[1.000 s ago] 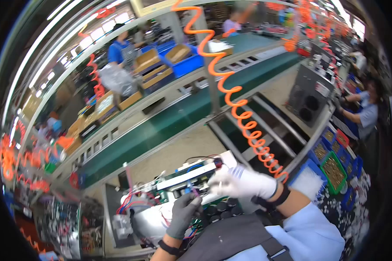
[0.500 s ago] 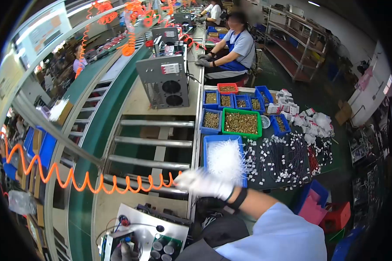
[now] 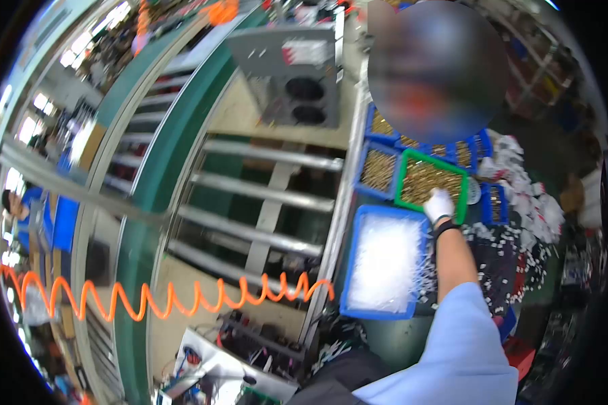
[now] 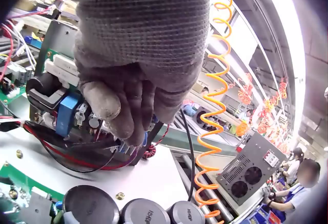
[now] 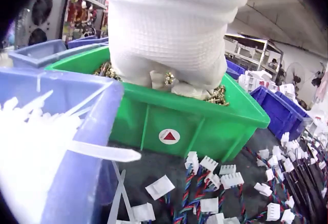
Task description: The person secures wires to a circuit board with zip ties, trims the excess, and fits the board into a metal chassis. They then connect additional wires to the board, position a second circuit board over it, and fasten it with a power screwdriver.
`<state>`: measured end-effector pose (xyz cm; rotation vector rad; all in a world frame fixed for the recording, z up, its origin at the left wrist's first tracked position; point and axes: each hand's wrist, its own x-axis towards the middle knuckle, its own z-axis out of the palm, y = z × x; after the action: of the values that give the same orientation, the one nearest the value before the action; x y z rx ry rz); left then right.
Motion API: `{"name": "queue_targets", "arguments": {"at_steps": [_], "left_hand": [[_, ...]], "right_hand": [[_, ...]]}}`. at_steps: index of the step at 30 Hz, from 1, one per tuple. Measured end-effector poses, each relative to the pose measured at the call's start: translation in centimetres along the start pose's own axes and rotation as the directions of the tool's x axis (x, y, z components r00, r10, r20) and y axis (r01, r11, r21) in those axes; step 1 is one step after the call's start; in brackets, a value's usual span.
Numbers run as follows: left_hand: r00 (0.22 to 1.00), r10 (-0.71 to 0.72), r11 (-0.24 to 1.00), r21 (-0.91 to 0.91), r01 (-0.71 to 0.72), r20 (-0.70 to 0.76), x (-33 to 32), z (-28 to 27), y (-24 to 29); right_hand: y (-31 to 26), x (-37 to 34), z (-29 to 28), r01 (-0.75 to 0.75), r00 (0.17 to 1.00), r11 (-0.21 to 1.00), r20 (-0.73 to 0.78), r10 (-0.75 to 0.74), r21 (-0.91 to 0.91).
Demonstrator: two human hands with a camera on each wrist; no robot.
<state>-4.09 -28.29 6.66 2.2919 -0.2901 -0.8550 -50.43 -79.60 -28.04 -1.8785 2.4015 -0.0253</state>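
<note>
My right hand (image 3: pixel 440 204), in a white glove, reaches into a green bin (image 3: pixel 401 183) of brass screws (image 3: pixel 425 177). Its fingers dip below the rim in the right wrist view, where a brass screw (image 5: pixel 169 78) shows between the fingertips. My left hand (image 4: pixel 141 44), in a grey knit glove with bare-looking worn fingertips, bends down over a circuit board with a blue component (image 4: pixel 67 113) and a black coil part. I cannot tell whether its fingers pinch anything there. Black capacitors (image 4: pixel 89 206) stand beside a white metal plate (image 4: pixel 159 178) below it.
A blue tray of white cable ties (image 3: pixel 385 260) stands nearest my right arm. Blue bins of screws (image 3: pixel 378 169) and white-plugged wires (image 5: pixel 207 175) surround the green bin. An orange coiled hose (image 3: pixel 169 300) crosses the rollers (image 3: pixel 263 192). A grey fan-fitted case (image 3: pixel 284 71) stands beyond.
My right hand has left the board, swung right past the hose and cable-tie tray, and entered the green screw bin. The head view has turned right; my left hand stays by the board.
</note>
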Motion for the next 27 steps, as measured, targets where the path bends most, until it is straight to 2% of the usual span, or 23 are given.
{"name": "queue_targets", "arguments": {"at_steps": [1, 2, 4, 7, 8, 9, 11, 12, 13, 14, 15, 16, 17, 18, 19, 20, 21, 22, 23, 24, 25, 26, 27], "left_hand": [[0.999, -0.005, 1.000, 0.009, 0.005, 0.039, 0.1, -0.3, 0.0], [1.000, 0.001, 1.000, 0.020, -0.001, -0.007, 0.1, 0.0, 0.2], [0.999, -0.025, 0.998, 0.055, 0.027, -0.034, 0.5, -0.3, -0.7], [0.997, -0.080, 0.993, 0.081, 0.080, -0.011, 0.3, -0.3, 0.2], [0.998, -0.006, 0.996, 0.086, 0.011, -0.058, 0.3, 0.2, 0.6], [0.993, -0.090, 0.995, 0.026, 0.092, -0.082, 0.1, -0.1, 0.4], [0.992, -0.057, 0.998, 0.005, 0.058, -0.113, 0.2, -0.4, -1.4], [0.999, -0.014, 1.000, 0.010, 0.014, -0.041, 0.8, 0.3, -2.9], [0.996, 0.000, 0.999, 0.037, 0.003, -0.094, -1.5, -1.2, -4.1], [0.998, 0.019, 0.988, 0.151, -0.010, -0.058, -2.2, -1.4, -3.2], [1.000, 0.019, 0.964, 0.266, -0.014, -0.015, -2.8, -1.2, -2.0], [1.000, 0.014, 0.997, 0.081, -0.014, -0.001, -3.3, -0.6, -2.0], [0.997, 0.071, 0.994, 0.085, -0.075, 0.042, -3.4, 0.0, -2.0], [0.976, 0.213, 0.972, 0.092, -0.216, 0.049, -3.4, 1.0, -1.4], [0.930, 0.359, 0.926, 0.095, -0.366, 0.082, -3.1, 1.5, -1.1], [0.915, 0.391, 0.906, 0.130, -0.402, 0.103, -3.0, 2.3, -0.2], [0.894, 0.429, 0.882, 0.155, -0.445, 0.131, -3.1, 3.1, 1.1], [0.855, 0.494, 0.835, 0.188, -0.517, 0.155, -3.2, 3.8, 1.7], [0.813, 0.556, 0.782, 0.221, -0.582, 0.175, -3.2, 4.4, 2.1], [0.752, 0.636, 0.736, 0.157, -0.658, 0.172, -3.2, 4.5, 2.3], [0.687, 0.709, 0.680, 0.106, -0.726, 0.159, -3.3, 4.4, 2.1], [0.616, 0.783, 0.603, 0.136, -0.786, 0.086, -3.4, 4.7, 1.1], [0.623, 0.781, 0.609, 0.177, -0.773, 0.034, -3.7, 4.2, 0.0]], "right_hand": [[0.7, 0.4, 1.1, 0.036, 0.997, 0.997, -0.064, -0.031, 0.074], [1.3, 1.0, 0.8, 0.141, 0.989, 0.969, 0.020, -0.148, 0.201], [0.5, -0.4, -1.0, 0.212, 0.977, 0.967, -0.048, -0.208, 0.139], [1.9, -0.2, 0.6, 0.071, 0.994, 0.950, -0.097, -0.044, 0.303], [2.4, 0.5, 1.5, 0.064, 0.994, 0.957, -0.108, -0.034, 0.283], [2.8, 1.2, 2.4, 0.057, 0.993, 0.963, -0.117, -0.026, 0.264], [3.4, 2.0, 3.0, 0.091, 0.987, 0.979, -0.149, -0.064, 0.183], [3.6, 2.0, 2.5, 0.033, 0.998, 0.946, -0.057, -0.016, 0.321], [3.3, 2.2, 2.3, 0.133, 0.989, 0.900, 0.010, -0.150, 0.415], [2.4, 3.0, 2.3, 0.186, 0.982, 0.621, -0.135, -0.129, 0.761], [1.6, 4.0, 0.7, -0.016, 0.972, 0.596, 0.152, -0.179, 0.803], [-2.7, 1.1, -0.7, 0.184, 0.983, 0.467, -0.155, -0.100, 0.865], [-5.4, -0.2, -2.1, 0.165, 0.947, 0.308, -0.064, -0.315, 0.937], [-8.8, -3.3, -4.2, 0.062, 0.865, 0.264, 0.080, -0.495, 0.963], [-13.7, -11.9, -9.4, 0.071, 0.810, 0.255, 0.094, -0.579, 0.964], [-18.6, -20.3, -14.7, -0.025, 0.731, 0.141, 0.114, -0.673, 0.990], [-19.8, -26.7, -17.1, -0.053, 0.616, 0.069, 0.087, -0.783, 0.996], [-21.4, -29.7, -19.6, -0.838, 0.155, 0.163, 0.513, -0.844, 0.521], [-22.9, -34.0, -21.9, -0.338, 0.067, 0.330, 0.372, -0.926, 0.882], [-24.3, -36.7, -23.4, -0.487, -0.164, 0.457, 0.436, -0.885, 0.744], [-24.9, -39.0, -22.9, -0.538, -0.306, 0.478, 0.368, -0.878, 0.694], [-25.2, -40.7, -23.1, -0.586, -0.307, 0.453, 0.333, -0.891, 0.671], [-25.7, -42.5, -23.3, -0.631, -0.314, 0.436, 0.303, -0.900, 0.641]]}}
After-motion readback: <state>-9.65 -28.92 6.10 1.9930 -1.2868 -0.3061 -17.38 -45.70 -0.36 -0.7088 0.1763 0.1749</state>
